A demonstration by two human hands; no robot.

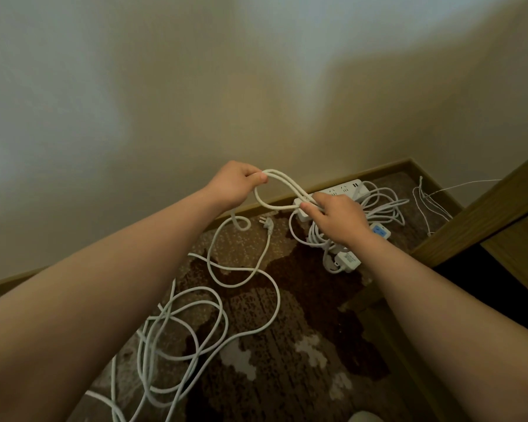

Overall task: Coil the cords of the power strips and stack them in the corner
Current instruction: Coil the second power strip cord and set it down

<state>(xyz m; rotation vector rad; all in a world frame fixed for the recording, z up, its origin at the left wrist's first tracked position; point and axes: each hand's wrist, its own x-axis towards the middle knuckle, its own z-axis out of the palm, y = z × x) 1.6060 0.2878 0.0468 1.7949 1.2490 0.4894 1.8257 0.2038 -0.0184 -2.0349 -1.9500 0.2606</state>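
My left hand (236,181) pinches one end of a small loop of white cord (282,185), held up above the carpet. My right hand (337,219) grips the other end of the loop between thumb and fingers. The rest of this cord (242,271) trails down in loose curves to the floor, and its plug (265,223) lies by the baseboard. Behind my right hand a white power strip (343,187) lies along the wall. A bundle of coiled cords (384,205) and a strip with blue sockets (381,231) sit in the corner.
More tangled white cord (177,339) lies on the brown patterned carpet (287,354) at lower left. A small white strip (346,261) rests near my right wrist. Thin wire (430,202) hangs beside a wooden door frame (482,208) at right. The wall's baseboard (256,207) runs behind.
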